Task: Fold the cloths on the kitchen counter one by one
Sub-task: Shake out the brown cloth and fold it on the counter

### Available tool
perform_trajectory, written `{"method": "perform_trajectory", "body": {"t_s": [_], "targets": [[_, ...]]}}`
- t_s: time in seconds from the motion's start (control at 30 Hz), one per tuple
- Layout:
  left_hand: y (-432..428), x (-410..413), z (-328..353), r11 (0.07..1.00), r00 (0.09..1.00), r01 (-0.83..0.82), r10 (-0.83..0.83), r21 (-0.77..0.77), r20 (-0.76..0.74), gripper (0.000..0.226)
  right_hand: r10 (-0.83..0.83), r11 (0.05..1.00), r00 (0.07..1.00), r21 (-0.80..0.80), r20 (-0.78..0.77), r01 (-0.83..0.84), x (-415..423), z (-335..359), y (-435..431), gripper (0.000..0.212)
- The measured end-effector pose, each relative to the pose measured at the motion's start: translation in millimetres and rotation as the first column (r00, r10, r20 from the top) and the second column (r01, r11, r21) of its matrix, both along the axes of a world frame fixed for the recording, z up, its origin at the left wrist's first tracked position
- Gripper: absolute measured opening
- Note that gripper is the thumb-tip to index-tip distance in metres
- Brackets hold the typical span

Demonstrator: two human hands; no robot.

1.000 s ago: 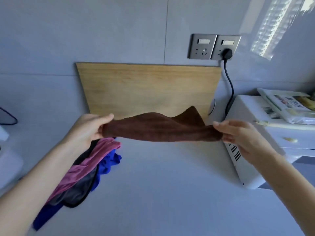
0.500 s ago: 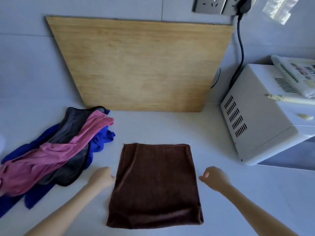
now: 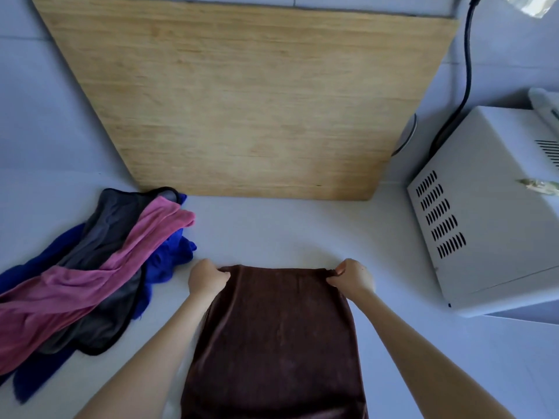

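Hands have moved up from the sides: left hand (image 3: 207, 278) and right hand (image 3: 351, 276) now pinch the far corners of the brown cloth (image 3: 275, 343) lying flat on the counter (image 3: 272, 231) (next fold likely begins).

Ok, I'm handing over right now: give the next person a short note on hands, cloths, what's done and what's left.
Left hand and right hand each pinch a far corner of the dark brown plush cloth, spread flat on the white counter.
Unfolded pile at left: pink cloth, grey black-edged cloth, blue cloth.
Done: brown cloth laid out.
Left: fold it, then the pile.
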State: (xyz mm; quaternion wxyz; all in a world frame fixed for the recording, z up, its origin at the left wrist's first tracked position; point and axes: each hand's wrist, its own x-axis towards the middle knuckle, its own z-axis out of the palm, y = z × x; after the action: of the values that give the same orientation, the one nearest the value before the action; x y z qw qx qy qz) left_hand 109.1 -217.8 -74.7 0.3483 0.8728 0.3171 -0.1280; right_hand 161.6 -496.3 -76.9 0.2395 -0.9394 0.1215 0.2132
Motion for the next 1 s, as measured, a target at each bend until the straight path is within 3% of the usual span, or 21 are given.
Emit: {"method": "perform_trajectory", "body": {"t_s": [0.07,0.13,0.2,0.27,0.37,0.53,0.63,0.8,0.87,1.0], "targets": [[6.9,5.1,0.7,0.985,0.996,-0.088,0.085,-0.150,-0.026,0.013,0.020,0.998,1.000,0.051,0.008,-0.021,2.2,3.0,-2.3,0.014],[15.9,5.9,4.7,0.944,0.986,-0.167,0.159,-0.283,-0.052,0.032,-0.020,0.982,1.000,0.188,0.005,0.019,1.2,9.7,-6.4,0.017],[24.5,3.3,12.7,0.895,0.981,-0.193,0.171,-0.403,-0.090,0.035,-0.064,0.930,0.996,0.359,-0.060,0.082,-2.1,21.9,-14.7,0.024],[33.7,-1.3,23.5,0.854,0.985,-0.172,0.134,-0.491,-0.112,0.031,0.007,0.899,0.993,0.435,-0.121,0.047,-6.7,39.0,-25.9,0.029],[42.7,-6.7,43.0,0.779,0.990,-0.115,0.038,-0.617,-0.137,0.014,0.170,0.883,0.978,0.460,-0.121,-0.097,-11.8,67.4,-39.0,0.013],[33.0,-19.4,44.0,0.722,0.957,-0.017,-0.190,-0.692,-0.221,0.020,0.243,0.841,0.967,0.514,-0.082,-0.168,-24.3,94.7,-43.4,0.004],[17.2,-22.7,36.8,0.749,0.962,-0.015,-0.169,-0.663,-0.213,0.030,0.226,0.847,0.972,0.506,-0.058,-0.167,-31.2,97.3,-42.5,0.007],[4.3,-18.7,37.2,0.785,0.990,0.044,-0.115,-0.618,-0.075,0.010,0.181,0.889,0.984,0.429,-0.005,-0.161,-36.3,91.6,-42.2,0.007],[7.2,-14.8,42.8,0.761,0.996,0.060,-0.085,-0.647,-0.007,0.010,0.196,0.917,0.980,0.346,0.041,-0.198,-38.4,88.5,-43.2,0.006],[21.4,-13.7,67.0,0.688,0.990,0.139,-0.124,-0.712,0.073,0.032,0.301,0.932,0.940,0.159,0.160,-0.326,-45.0,99.5,-49.5,0.012]]}}
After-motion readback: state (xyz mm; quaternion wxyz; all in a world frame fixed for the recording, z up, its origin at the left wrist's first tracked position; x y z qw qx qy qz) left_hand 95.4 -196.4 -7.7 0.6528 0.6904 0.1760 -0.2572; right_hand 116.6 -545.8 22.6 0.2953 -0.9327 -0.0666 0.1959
